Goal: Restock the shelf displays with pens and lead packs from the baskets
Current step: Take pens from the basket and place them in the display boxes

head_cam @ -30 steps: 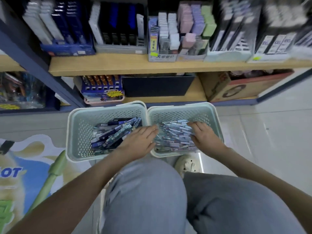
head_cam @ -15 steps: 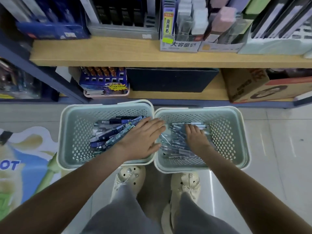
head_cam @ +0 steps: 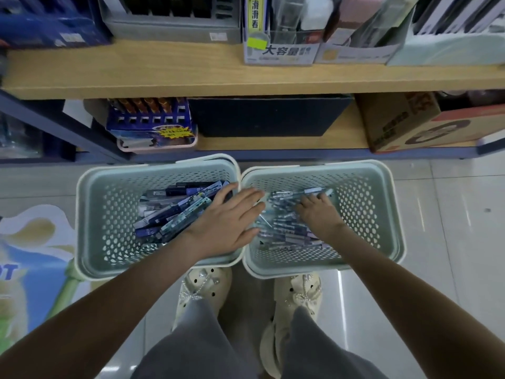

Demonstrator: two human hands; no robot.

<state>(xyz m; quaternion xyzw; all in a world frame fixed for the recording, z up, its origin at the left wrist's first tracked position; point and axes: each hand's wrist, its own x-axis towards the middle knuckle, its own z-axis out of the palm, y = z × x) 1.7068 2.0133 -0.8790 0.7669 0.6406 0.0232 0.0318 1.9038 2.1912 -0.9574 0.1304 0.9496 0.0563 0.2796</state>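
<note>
Straight ahead of my fingers [head_cam: 246,195], on the low shelf: a dark navy bin [head_cam: 267,117] with a ribbed front.

Ahead and to the right of them, just beside the bin: a cardboard box [head_cam: 404,124], brown, with a black ring print and a red patch.

Well left of my fingers, flat on the floor: a floor graphic [head_cam: 30,247] in blue, cream and green, letters "OT" showing.

Below my fingers, nearer to me: two cream clogs [head_cam: 202,285] with pearl bows, and grey trousers [head_cam: 196,343] over them.

Right of my fingers: pale glossy floor tiles [head_cam: 451,228].

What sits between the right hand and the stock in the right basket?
Nothing visible: the right hand touches the stock inside the right basket. The left hand lies spread across the adjoining rims.
</note>
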